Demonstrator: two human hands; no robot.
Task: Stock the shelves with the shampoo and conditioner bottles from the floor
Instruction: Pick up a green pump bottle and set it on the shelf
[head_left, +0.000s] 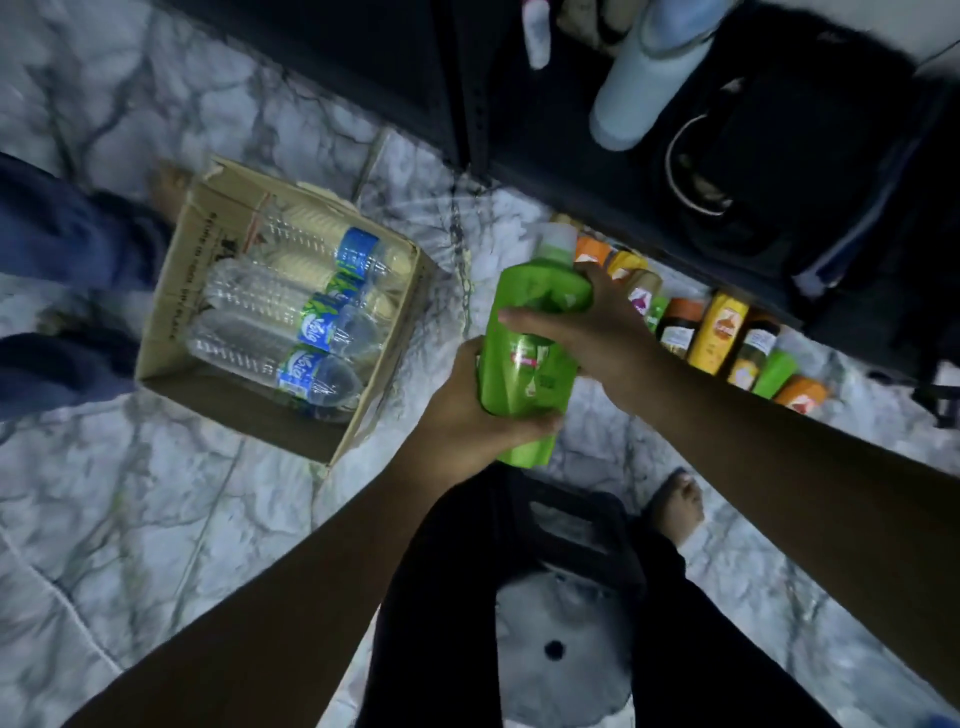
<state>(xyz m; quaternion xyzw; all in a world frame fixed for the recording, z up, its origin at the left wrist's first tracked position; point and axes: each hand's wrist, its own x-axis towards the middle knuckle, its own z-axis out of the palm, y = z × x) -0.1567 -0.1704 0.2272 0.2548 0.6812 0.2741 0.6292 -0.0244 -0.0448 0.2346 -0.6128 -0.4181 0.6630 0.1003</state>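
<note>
Hands: left hand (470, 415) gripped green bottle (524, 366) near base, right hand (597, 332) gripped its top | bottle mid-frame | row of bottles (722, 332) on floor at 3 o'clock | cardboard box (171, 312) at 9 o'clock

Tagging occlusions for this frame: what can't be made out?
Head view:
Green plastic bottle: label text blurred, partly covered by the left hand and right hand; one bottle or two, unclear.
Row of orange, yellow and green bottles on the floor: left end hidden behind the right hand.
Pale blue bottle on the dark shelf: one end cut off by the upper edge.
</note>
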